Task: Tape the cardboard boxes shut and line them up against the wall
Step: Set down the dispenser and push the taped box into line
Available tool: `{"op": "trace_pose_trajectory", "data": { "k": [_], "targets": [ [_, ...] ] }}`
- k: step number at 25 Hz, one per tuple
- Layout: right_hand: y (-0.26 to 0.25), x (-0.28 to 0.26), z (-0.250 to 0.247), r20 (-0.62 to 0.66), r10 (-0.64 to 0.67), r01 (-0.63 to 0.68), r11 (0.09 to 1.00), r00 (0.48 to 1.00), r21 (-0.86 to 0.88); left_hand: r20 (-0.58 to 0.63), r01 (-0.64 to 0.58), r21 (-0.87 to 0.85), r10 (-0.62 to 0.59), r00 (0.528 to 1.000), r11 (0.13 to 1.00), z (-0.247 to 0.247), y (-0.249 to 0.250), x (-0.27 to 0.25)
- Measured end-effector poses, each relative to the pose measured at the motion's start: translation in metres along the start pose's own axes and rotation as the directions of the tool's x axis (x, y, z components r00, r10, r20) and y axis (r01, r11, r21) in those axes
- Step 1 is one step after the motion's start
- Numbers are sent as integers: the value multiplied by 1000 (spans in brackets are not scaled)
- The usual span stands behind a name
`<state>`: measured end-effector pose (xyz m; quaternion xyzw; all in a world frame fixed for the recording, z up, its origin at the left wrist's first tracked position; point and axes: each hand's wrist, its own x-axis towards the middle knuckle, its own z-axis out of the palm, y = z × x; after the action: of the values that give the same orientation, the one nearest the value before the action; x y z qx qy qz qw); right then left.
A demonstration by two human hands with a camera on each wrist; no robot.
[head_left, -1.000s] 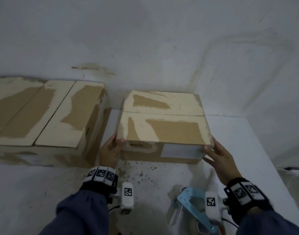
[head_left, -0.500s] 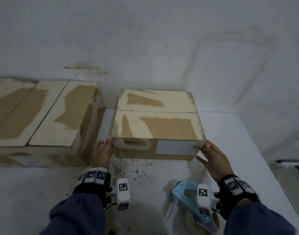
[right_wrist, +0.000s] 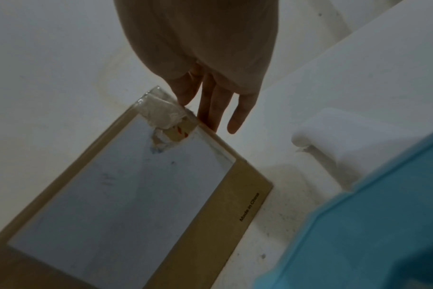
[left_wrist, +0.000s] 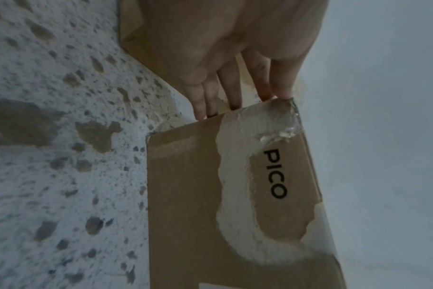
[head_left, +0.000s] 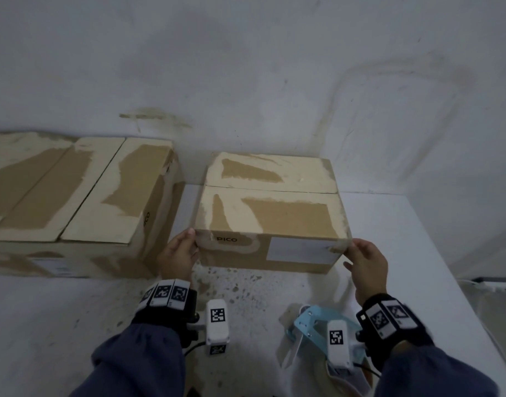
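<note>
A small cardboard box [head_left: 274, 213] marked PICO stands on the white surface with its back at the wall [head_left: 274, 81]; its top flaps are down. My left hand [head_left: 180, 250] touches its near left corner, thumb at the top edge, straight fingers [left_wrist: 231, 91] along the side. My right hand [head_left: 363, 259] touches the near right corner with straight fingers [right_wrist: 210, 109]. Crinkled clear tape [left_wrist: 279, 121] wraps both near upper corners. A larger box [head_left: 82, 196] stands at the wall on the left, a narrow gap away.
A blue tape dispenser [head_left: 309, 330] lies on the surface under my right wrist. The white surface [head_left: 418, 253] is speckled with worn spots in front of the box and ends at an edge on the right, where a cable [head_left: 492, 285] shows.
The small box has shifted slightly left, toward the larger box. Both hands stay at its near corners, and my left thumb now sits at the top edge.
</note>
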<state>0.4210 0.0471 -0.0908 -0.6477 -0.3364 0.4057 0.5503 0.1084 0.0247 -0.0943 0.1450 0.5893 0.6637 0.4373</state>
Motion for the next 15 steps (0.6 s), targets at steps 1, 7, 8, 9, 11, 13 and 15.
{"op": "trace_pose_trajectory", "data": {
  "k": [1, 7, 8, 9, 11, 13, 15],
  "targets": [
    [-1, -1, 1, -4, -7, 7, 1000, 1000, -14, -50, -21, 15, 22, 999, 1000, 2, 1, -2],
    [-7, -14, 6, -103, -85, 74, 991, 991, -110, -30, -159, 548, 209, 977, 821, 20, 29, -30],
    [-11, -16, 8, -114, -115, 94, 981, 987, -171, 17, -177, 585, 207, 978, 791, 22, 31, -30],
    [-15, -18, 9, -118, -142, 110, 965, 983, -238, 49, -183, 610, 194, 980, 771, 22, 30, -26],
    [-21, -19, 12, -114, -171, 125, 936, 979, -330, 69, -175, 659, 173, 983, 731, 21, 23, -14],
    [-20, -17, 16, -106, -192, 144, 924, 976, -353, 66, -185, 659, 188, 980, 729, 24, 16, -11],
    [-13, -17, 22, -112, -201, 154, 930, 973, -333, 85, -174, 573, 154, 984, 801, 32, 17, -17]
  ]
}}
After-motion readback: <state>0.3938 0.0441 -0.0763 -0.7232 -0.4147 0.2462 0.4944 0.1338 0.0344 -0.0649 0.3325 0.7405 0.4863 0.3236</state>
